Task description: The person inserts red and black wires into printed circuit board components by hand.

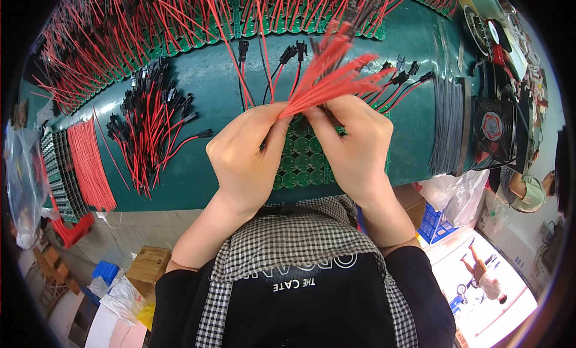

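My left hand and my right hand are close together above the table. Both have fingers pinched on a fanned bundle of red wires, whose free ends spread up and to the right, blurred by motion. Under the hands lies a panel of round green circuit boards, partly covered by them. Beyond the hands, several red-and-black wire leads with black plug connectors reach across the table; more connector leads show to the right behind the bundle.
On the green table, a pile of connector leads and straight red wires lie left. Grey wires and a black fan sit right. Rows of wired boards line the back. Other people are in the background at right.
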Motion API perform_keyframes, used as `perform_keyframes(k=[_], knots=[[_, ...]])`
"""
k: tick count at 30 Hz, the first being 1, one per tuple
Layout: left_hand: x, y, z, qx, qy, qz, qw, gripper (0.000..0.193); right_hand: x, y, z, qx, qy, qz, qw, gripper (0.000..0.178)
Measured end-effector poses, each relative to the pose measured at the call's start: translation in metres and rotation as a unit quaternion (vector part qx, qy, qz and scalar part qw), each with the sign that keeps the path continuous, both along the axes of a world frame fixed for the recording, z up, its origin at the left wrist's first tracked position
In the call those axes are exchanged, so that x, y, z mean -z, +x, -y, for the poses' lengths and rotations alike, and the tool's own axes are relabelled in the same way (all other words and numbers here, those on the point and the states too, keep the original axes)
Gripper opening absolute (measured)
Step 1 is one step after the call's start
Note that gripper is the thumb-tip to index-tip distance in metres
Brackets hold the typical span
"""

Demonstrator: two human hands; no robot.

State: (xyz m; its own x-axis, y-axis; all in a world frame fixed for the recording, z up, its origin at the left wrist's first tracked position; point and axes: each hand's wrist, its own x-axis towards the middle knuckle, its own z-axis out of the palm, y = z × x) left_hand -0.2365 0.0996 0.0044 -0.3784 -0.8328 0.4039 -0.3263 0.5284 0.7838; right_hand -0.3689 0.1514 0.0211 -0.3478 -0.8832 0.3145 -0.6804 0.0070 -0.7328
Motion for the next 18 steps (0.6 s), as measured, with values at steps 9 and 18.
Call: perform_keyframes(k=[9,18], knots=[[-0.0089,-0.0007,-0.0013,0.002,0.019,0.067,0.998,0.014,0.0006,-0.0012,0.0004,-0.009,-0.003,-0.011,1.0,0.012],[-0.0085,-0.0025,-0.0011,-0.004,0.011,0.062,0.998,0.014,-0.0006,-0.0014,-0.0021,0.009,0.012,0.04,0.999,0.012]])
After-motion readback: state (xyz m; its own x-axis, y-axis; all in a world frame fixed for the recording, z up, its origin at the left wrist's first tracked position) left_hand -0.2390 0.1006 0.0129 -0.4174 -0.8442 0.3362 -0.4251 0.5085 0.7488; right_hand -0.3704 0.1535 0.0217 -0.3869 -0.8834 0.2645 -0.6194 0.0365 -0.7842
